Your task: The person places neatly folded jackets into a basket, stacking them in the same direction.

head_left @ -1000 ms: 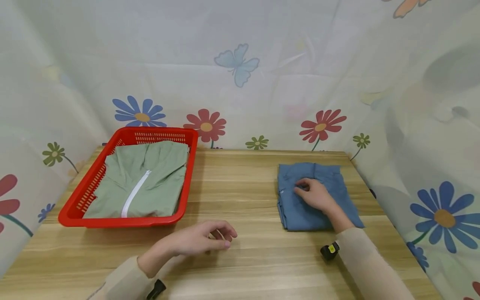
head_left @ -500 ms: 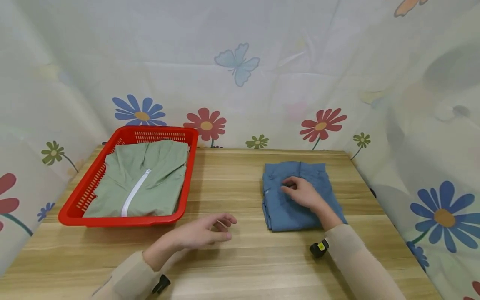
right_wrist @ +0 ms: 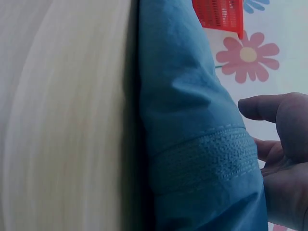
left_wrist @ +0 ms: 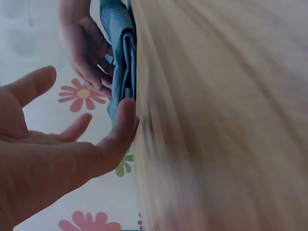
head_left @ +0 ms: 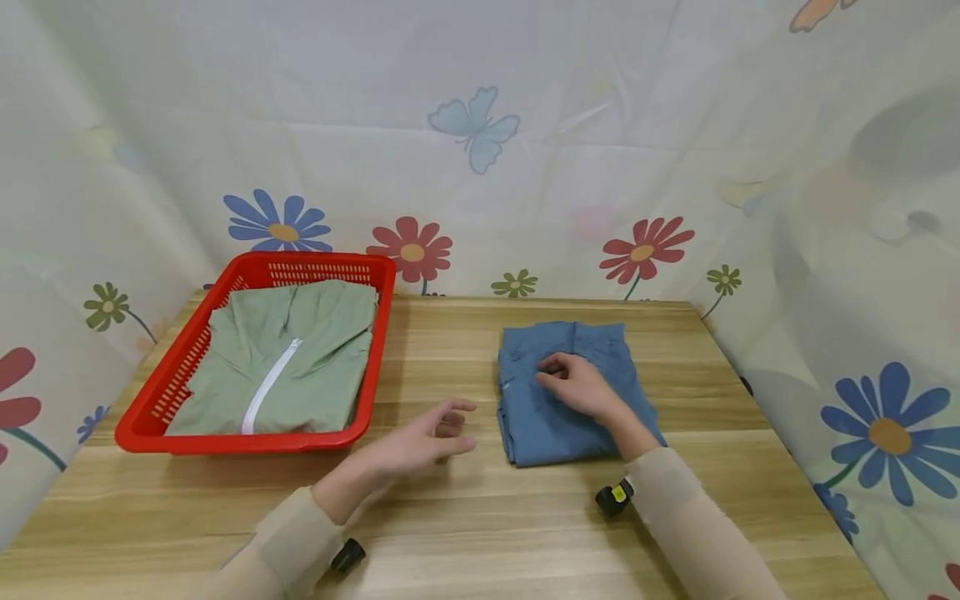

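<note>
A folded blue garment (head_left: 555, 425) lies on the wooden table, right of the middle. My right hand (head_left: 581, 385) rests on top of it, fingers loosely bent and thumb apart. In the right wrist view, a stitched, textured band (right_wrist: 207, 156) crosses the garment near that hand (right_wrist: 288, 159). My left hand (head_left: 416, 442) is to the left of the garment, low over the table, fingers loosely bent and holding nothing. The left wrist view has the left hand's fingertips (left_wrist: 126, 113) close to the tabletop, with the garment's folded layers (left_wrist: 126, 62) beyond.
At the left of the wooden table (head_left: 450, 533) stands a red plastic basket (head_left: 378, 358), holding a folded green garment (head_left: 330, 367) with a white zipper. A flower-printed curtain (head_left: 570, 192) hangs behind the table and along both sides.
The blue garment has slid left across the table under my right hand. My left hand has risen slightly farther from the table's near side. Basket and green garment stay put.
</note>
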Demonstrator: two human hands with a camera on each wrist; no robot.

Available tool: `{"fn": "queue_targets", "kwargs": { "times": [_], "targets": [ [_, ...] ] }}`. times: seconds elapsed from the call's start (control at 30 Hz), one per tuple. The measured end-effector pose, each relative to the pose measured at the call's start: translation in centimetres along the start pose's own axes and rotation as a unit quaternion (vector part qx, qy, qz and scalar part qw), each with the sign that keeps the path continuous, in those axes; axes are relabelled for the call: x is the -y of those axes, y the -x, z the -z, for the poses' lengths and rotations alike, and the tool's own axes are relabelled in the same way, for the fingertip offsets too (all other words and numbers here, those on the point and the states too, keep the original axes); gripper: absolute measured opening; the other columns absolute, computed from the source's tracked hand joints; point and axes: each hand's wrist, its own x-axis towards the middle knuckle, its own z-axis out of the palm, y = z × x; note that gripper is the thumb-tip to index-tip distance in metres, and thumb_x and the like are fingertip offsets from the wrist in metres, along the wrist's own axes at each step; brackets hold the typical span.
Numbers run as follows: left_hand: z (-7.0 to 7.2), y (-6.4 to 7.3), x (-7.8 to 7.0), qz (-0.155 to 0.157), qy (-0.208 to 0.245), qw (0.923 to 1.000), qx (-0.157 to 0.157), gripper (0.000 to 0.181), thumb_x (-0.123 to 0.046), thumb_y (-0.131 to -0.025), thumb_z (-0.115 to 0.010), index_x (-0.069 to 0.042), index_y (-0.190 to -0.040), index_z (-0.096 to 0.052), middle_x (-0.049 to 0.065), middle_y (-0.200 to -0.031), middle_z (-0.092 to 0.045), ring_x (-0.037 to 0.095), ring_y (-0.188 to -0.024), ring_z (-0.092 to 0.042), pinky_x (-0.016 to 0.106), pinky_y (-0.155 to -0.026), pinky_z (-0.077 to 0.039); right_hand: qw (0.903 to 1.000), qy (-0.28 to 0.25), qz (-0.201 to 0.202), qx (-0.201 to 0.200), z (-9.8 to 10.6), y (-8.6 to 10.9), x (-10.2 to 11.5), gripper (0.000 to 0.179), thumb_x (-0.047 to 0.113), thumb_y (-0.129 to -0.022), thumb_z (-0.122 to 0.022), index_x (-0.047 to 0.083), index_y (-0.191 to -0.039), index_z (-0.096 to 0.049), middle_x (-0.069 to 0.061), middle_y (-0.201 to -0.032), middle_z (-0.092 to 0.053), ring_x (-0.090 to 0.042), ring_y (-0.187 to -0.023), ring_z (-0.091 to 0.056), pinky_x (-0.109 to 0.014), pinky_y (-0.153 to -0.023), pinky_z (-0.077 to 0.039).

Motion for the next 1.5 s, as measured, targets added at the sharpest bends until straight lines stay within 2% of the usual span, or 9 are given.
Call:
{"fn": "queue_targets", "kwargs": {
  "times": [0.43, 0.57, 0.7, 0.87, 1.0, 1.17, 1.27, 1.4, 1.5],
  "targets": [
    [0.1, -3.1, 0.1, 0.016, 0.036, 0.9952, -0.090, 0.063, -0.021, -0.101, -0.067, -0.015, -0.156, -0.039, 0.027, -0.149, -0.041, 0.041, -0.137, -0.042, 0.056, -0.106, -0.041, 0.9993, -0.029, 0.017, 0.016, -2.9, -0.8, 2.3, 0.030, 0.019, -0.102, -0.065, 0.000, -0.126, -0.067, -0.009, -0.109, -0.068, -0.018, -0.088, -0.065, -0.035, -0.074, -0.056],
    [0.2, -3.8, -0.1, 0.009, 0.049, 0.9911, -0.123, 0.064, -0.017, -0.100, -0.068, -0.015, -0.157, -0.038, 0.029, -0.148, -0.043, 0.040, -0.138, -0.041, 0.056, -0.107, -0.040, 0.9985, -0.044, 0.017, 0.029, -3.3, -0.9, 3.2, 0.031, 0.020, -0.103, -0.065, 0.000, -0.127, -0.066, -0.010, -0.111, -0.068, -0.020, -0.091, -0.065, -0.035, -0.075, -0.056],
    [0.2, -4.0, -0.1, 0.010, 0.058, 0.9877, -0.145, 0.060, -0.014, -0.100, -0.066, -0.012, -0.155, -0.041, 0.029, -0.142, -0.049, 0.037, -0.127, -0.052, 0.051, -0.098, -0.047, 0.9964, -0.069, 0.016, 0.045, -3.1, -0.5, 3.5, 0.035, 0.022, -0.103, -0.064, 0.001, -0.132, -0.063, -0.011, -0.120, -0.066, -0.024, -0.103, -0.064, -0.038, -0.082, -0.056],
    [0.3, -4.0, 0.0, 0.017, 0.065, 0.9865, -0.149, 0.055, -0.012, -0.101, -0.064, -0.011, -0.153, -0.044, 0.027, -0.140, -0.052, 0.034, -0.117, -0.057, 0.045, -0.087, -0.052, 0.9969, -0.061, 0.030, 0.038, -1.4, 0.5, 2.8, 0.038, 0.023, -0.105, -0.062, 0.002, -0.136, -0.060, -0.012, -0.129, -0.063, -0.028, -0.115, -0.061, -0.042, -0.090, -0.054],
    [0.4, -4.0, 0.1, 0.027, 0.085, 0.9849, -0.148, 0.054, -0.013, -0.101, -0.064, -0.011, -0.152, -0.045, 0.025, -0.142, -0.052, 0.033, -0.118, -0.058, 0.045, -0.088, -0.054, 0.9986, -0.033, 0.040, -0.010, 0.9, 1.6, 2.1, 0.039, 0.020, -0.105, -0.061, -0.003, -0.136, -0.058, -0.020, -0.129, -0.062, -0.035, -0.115, -0.060, -0.049, -0.092, -0.051],
    [0.1, -4.3, -0.2, 0.026, 0.089, 0.9848, -0.146, 0.054, -0.013, -0.102, -0.063, -0.009, -0.153, -0.043, 0.026, -0.141, -0.050, 0.030, -0.109, -0.058, 0.045, -0.089, -0.052, 0.9980, 0.029, 0.009, -0.056, 3.5, 2.9, 0.6, 0.045, 0.020, -0.105, -0.059, -0.010, -0.139, -0.051, -0.033, -0.140, -0.049, -0.048, -0.129, -0.047, -0.060, -0.103, -0.042],
    [-0.1, -4.4, -0.5, 0.026, 0.085, 0.9850, -0.148, 0.055, -0.015, -0.103, -0.062, -0.008, -0.153, -0.042, 0.026, -0.142, -0.049, 0.033, -0.114, -0.056, 0.048, -0.096, -0.049, 0.9973, 0.053, -0.017, -0.047, 4.2, 3.4, -0.3, 0.049, 0.021, -0.105, -0.058, -0.011, -0.140, -0.048, -0.037, -0.146, -0.042, -0.052, -0.136, -0.040, -0.063, -0.108, -0.038],
    [-0.3, -4.7, -0.8, 0.025, 0.082, 0.9856, -0.146, 0.057, -0.017, -0.103, -0.062, -0.008, -0.154, -0.039, 0.026, -0.147, -0.046, 0.037, -0.131, -0.049, 0.053, -0.105, -0.044, 0.9974, 0.045, -0.052, -0.021, 4.1, 3.5, -1.5, 0.051, 0.025, -0.105, -0.059, -0.009, -0.141, -0.046, -0.039, -0.146, -0.042, -0.051, -0.135, -0.042, -0.062, -0.106, -0.040],
    [-0.4, -5.2, -0.8, 0.024, 0.079, 0.9858, -0.146, 0.057, -0.018, -0.103, -0.062, -0.006, -0.154, -0.039, 0.027, -0.147, -0.046, 0.038, -0.133, -0.048, 0.054, -0.108, -0.041, 0.9964, 0.037, -0.075, -0.013, 3.8, 3.4, -2.2, 0.053, 0.029, -0.105, -0.059, -0.007, -0.142, -0.046, -0.038, -0.146, -0.041, -0.049, -0.134, -0.043, -0.061, -0.105, -0.041]
  ]
}}
